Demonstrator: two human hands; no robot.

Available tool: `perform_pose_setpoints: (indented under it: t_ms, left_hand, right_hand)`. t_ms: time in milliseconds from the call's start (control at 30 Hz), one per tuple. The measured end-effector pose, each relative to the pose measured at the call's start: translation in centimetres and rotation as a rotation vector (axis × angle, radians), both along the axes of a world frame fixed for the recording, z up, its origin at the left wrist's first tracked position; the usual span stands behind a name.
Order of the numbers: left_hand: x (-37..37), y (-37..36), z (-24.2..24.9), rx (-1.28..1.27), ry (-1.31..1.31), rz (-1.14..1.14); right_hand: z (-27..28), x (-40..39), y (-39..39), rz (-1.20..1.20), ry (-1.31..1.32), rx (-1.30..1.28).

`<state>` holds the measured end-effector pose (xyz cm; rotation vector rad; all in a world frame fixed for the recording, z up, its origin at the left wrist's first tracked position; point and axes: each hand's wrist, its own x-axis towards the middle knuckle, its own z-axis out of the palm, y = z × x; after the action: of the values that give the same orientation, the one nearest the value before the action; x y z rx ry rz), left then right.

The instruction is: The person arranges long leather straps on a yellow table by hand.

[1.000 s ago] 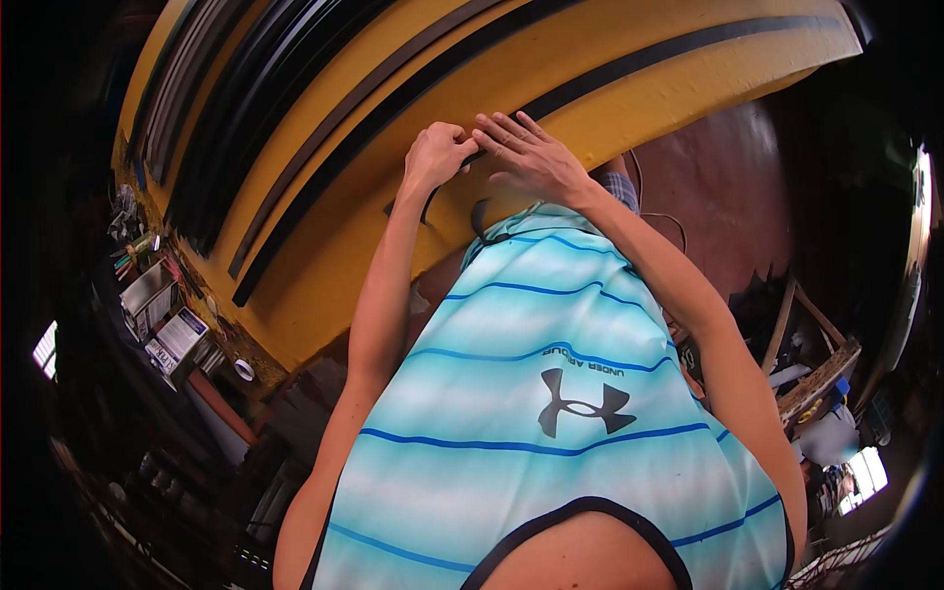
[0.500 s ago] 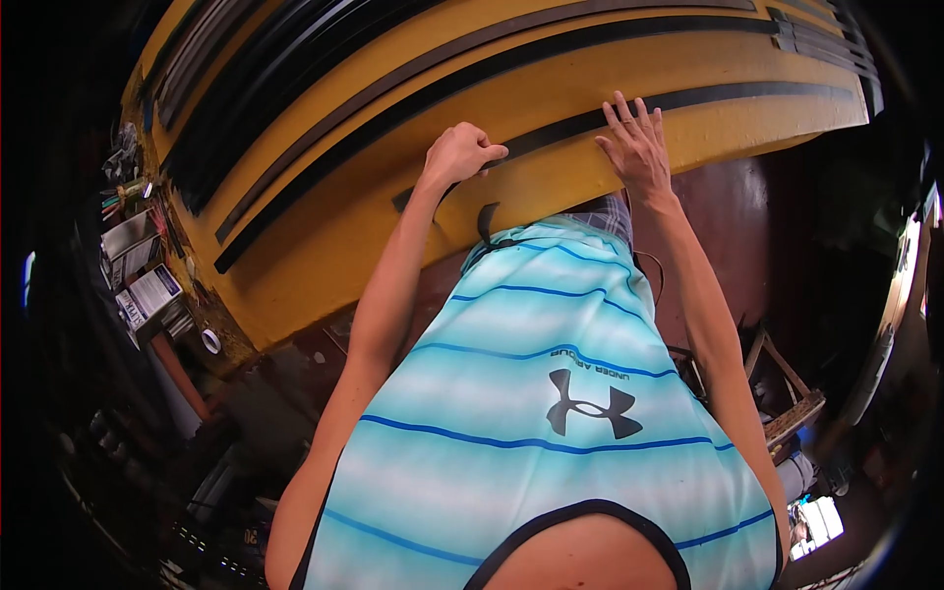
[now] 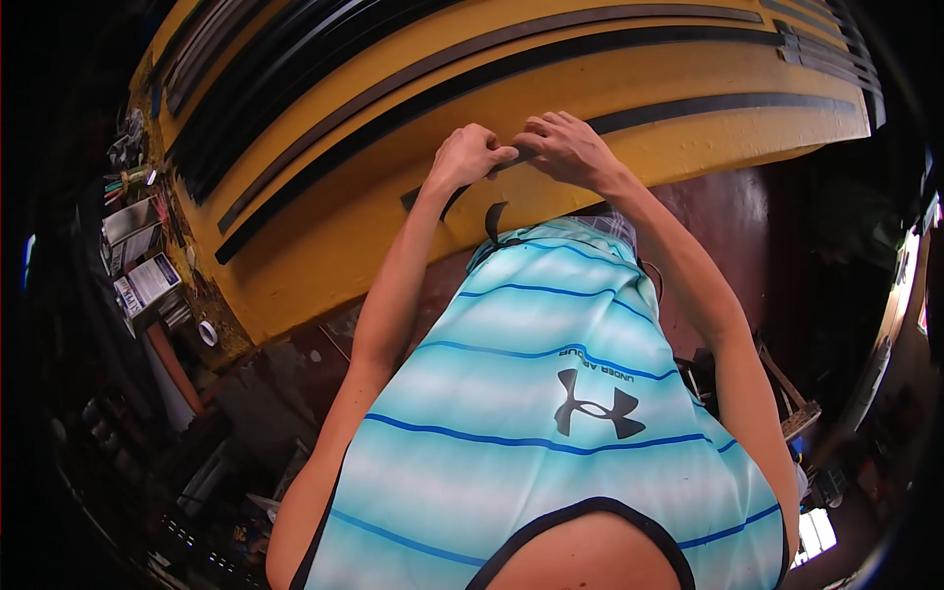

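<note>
A long, flat black strip [image 3: 678,110] lies along the near side of the yellow table. My left hand [image 3: 466,157] is closed on it near its left end, thumb pressed to the fingers. Right beside, my right hand [image 3: 564,149] has its fingers curled down on the same strip, the thumb side close to my left thumb. What exactly lies between the fingertips is partly hidden. A short, thin dark curl [image 3: 495,221] hangs near the table edge, below my left hand, close to my shirt. Part of the strip's left end shows behind my left wrist.
Farther back on the yellow table [image 3: 324,265] lie several parallel black strips [image 3: 423,98] and a brownish strip [image 3: 472,41]. Clamped-looking grey strip ends [image 3: 826,64] sit at the far right. Tins [image 3: 147,280] and a tape roll [image 3: 207,333] stand at the left edge.
My right hand has moved left along the strip, from lying flat with fingers spread to curled beside my left hand. The left hand stays almost in place.
</note>
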<state>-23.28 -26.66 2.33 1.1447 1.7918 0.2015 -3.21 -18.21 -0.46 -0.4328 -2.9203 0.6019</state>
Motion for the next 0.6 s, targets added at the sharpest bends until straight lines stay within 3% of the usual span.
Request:
perform_pose_setpoints:
  t_ms: [333, 433, 533, 600]
  left_hand:
    - [0.1, -0.1, 0.2, -0.024, 0.0, -0.004]
    - [-1.0, -0.8, -0.1, 0.004, -0.19, -0.026]
    - [-2.6, -1.4, 0.5, -0.049, -0.601, -0.029]
    - [-3.4, -2.2, 1.1, -0.066, -0.686, 0.016]
  right_hand:
    - [0.3, 0.8, 0.8, -0.04, -0.043, 0.029]
    - [0.6, 1.3, 1.3, -0.096, -0.021, -0.009]
    - [0.6, 1.7, 1.6, -0.137, -0.005, -0.018]
    - [0.5, 2.2, 1.8, -0.16, 0.013, -0.011]
